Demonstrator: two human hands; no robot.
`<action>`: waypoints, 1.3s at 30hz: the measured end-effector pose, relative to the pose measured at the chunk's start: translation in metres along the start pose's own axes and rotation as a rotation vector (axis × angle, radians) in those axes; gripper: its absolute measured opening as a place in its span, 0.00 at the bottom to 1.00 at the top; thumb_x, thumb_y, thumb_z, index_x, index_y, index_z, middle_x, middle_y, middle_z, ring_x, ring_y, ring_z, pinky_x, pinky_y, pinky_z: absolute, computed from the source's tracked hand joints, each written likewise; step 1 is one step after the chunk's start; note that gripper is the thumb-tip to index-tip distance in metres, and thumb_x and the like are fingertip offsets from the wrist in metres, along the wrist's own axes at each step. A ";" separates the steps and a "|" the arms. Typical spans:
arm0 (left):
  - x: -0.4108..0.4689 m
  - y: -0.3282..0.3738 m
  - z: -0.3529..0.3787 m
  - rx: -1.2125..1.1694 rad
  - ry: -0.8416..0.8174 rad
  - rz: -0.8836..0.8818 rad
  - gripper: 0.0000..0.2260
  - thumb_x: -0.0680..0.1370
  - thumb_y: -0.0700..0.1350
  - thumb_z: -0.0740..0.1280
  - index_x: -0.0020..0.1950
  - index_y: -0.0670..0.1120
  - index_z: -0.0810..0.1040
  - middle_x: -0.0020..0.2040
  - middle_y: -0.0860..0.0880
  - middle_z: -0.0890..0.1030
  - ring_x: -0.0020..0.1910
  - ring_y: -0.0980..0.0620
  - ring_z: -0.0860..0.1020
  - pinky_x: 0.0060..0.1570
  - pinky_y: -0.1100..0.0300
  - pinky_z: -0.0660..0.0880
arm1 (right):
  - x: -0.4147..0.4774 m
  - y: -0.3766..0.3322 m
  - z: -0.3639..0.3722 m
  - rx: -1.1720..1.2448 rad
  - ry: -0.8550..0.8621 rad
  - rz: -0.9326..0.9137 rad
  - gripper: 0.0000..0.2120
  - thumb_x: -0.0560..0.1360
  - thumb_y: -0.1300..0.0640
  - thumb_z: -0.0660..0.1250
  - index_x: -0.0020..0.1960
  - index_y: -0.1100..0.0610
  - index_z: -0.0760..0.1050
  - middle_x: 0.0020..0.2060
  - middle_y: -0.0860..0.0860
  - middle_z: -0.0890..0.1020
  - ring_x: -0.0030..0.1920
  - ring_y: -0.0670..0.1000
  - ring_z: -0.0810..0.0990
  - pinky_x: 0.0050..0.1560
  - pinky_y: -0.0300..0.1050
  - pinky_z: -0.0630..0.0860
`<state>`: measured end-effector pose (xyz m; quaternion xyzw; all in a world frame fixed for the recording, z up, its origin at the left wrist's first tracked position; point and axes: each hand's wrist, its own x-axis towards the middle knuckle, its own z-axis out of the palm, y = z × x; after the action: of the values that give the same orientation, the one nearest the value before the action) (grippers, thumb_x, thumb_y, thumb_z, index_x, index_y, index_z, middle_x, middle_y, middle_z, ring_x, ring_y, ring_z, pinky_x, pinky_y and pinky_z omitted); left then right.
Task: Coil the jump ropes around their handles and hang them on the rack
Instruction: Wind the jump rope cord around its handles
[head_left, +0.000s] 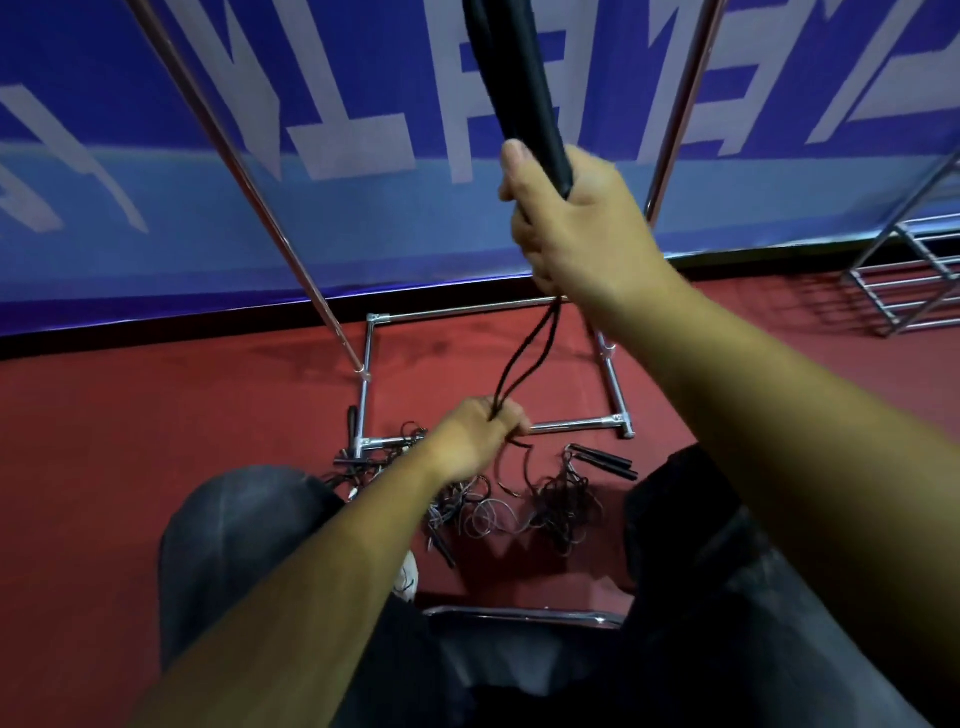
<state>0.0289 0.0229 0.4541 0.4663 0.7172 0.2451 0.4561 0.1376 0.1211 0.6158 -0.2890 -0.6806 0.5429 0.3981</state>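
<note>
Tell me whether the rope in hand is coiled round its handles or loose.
Loose. The right hand grips the black handles raised; two rope strands run down to the left hand, which pinches them.

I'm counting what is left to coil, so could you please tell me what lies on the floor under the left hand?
A tangle of loose jump ropes with black handles, beside the rack's base bar. The left hand and forearm cover part of the tangle.
</note>
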 end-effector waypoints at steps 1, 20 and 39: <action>0.002 -0.011 -0.009 0.087 0.010 -0.046 0.13 0.87 0.50 0.59 0.49 0.49 0.81 0.49 0.49 0.84 0.42 0.54 0.78 0.45 0.62 0.72 | 0.001 0.001 -0.008 -0.141 0.002 -0.042 0.14 0.85 0.52 0.61 0.45 0.60 0.70 0.27 0.45 0.67 0.25 0.43 0.64 0.27 0.37 0.63; 0.013 -0.007 -0.073 0.648 0.024 -0.211 0.11 0.85 0.49 0.63 0.45 0.47 0.76 0.42 0.49 0.77 0.42 0.50 0.74 0.39 0.58 0.68 | -0.056 0.123 -0.120 -0.911 -0.160 0.202 0.11 0.82 0.48 0.65 0.45 0.53 0.68 0.31 0.50 0.73 0.33 0.58 0.71 0.35 0.49 0.64; 0.009 0.038 -0.072 -0.178 -0.038 0.055 0.19 0.82 0.64 0.59 0.54 0.53 0.82 0.50 0.48 0.84 0.35 0.56 0.79 0.35 0.62 0.77 | -0.038 0.098 -0.054 -1.235 -0.564 -0.026 0.07 0.83 0.49 0.62 0.57 0.51 0.68 0.45 0.51 0.78 0.44 0.59 0.79 0.38 0.49 0.69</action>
<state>-0.0189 0.0538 0.5133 0.4480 0.6708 0.3112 0.5025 0.1996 0.1411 0.5168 -0.3024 -0.9471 0.1046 -0.0262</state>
